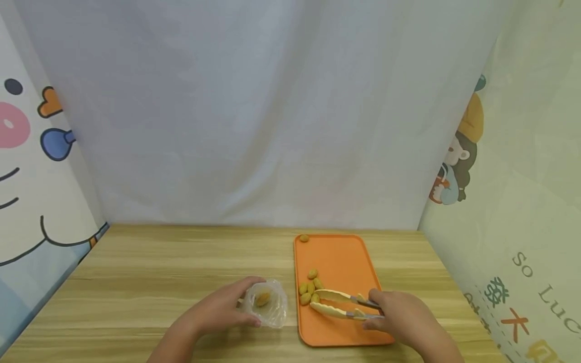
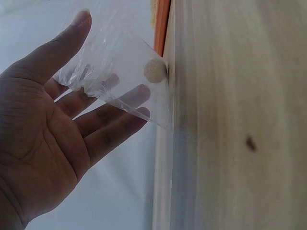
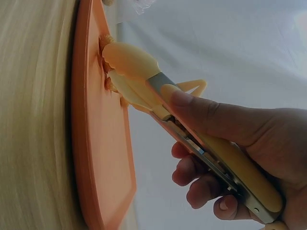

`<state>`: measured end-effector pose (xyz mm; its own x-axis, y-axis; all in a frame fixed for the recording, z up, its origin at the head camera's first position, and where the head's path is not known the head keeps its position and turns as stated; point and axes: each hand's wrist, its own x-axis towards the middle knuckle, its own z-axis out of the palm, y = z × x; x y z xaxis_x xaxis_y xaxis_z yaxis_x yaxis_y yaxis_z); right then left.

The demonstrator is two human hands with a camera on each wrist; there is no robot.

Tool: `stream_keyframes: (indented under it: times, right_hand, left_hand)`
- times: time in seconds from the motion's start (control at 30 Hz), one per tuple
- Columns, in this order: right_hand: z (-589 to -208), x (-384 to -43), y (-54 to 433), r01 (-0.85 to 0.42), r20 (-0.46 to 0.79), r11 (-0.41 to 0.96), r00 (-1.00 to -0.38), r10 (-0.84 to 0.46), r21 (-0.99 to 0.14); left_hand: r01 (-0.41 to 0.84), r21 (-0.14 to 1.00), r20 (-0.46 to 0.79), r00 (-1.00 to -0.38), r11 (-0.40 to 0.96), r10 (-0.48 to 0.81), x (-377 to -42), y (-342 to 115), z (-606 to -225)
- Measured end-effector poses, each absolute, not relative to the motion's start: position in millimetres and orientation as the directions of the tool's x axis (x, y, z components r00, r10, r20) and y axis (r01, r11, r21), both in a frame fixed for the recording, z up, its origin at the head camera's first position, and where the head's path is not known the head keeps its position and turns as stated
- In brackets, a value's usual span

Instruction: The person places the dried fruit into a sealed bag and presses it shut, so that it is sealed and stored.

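My left hand (image 1: pixel 222 307) holds a clear plastic bag (image 1: pixel 278 315) that stands mouth up on the table, with the thumb on one side and the fingers on the other. One brown, rough-looking oval nut (image 2: pixel 155 71) lies at the bag's bottom. My right hand (image 1: pixel 406 317) grips a pair of tongs (image 3: pixel 158 88) with steel arms and cream-coloured tips. Those tips are apart, low over the orange tray (image 1: pixel 345 257), and one nut (image 1: pixel 315 298) is between them. Several similar nuts (image 1: pixel 310 287) are clustered beside it along the tray's left side.
A lone nut (image 1: pixel 304 238) sits in the tray's far left corner. The wood-grain table (image 1: pixel 181 257) ends at a pale cloth (image 1: pixel 254 126) behind. Printed sheets (image 1: pixel 522 201) flank it on the right and left.
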<state>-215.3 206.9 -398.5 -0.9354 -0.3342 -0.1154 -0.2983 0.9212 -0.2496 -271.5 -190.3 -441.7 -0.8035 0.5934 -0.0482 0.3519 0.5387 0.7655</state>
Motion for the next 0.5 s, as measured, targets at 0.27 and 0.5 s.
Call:
stream_keyframes:
  times: [0.27, 0.5]
  right_hand:
    - [-397.9, -215.8, 208.9, -0.307, -0.094, 0.916, -0.936, -0.340, -0.260]
    - [-395.8, -217.7, 209.0, -0.290, -0.069, 0.920, -0.946, -0.318, -0.265]
  left_hand:
    - [0.348, 0.759, -0.056, -0.807, 0.550, 0.588, -273.7, -189.7, -447.0]
    - [0.340, 0.761, -0.062, -0.810, 0.553, 0.583, -274.1, -189.3, -447.6]
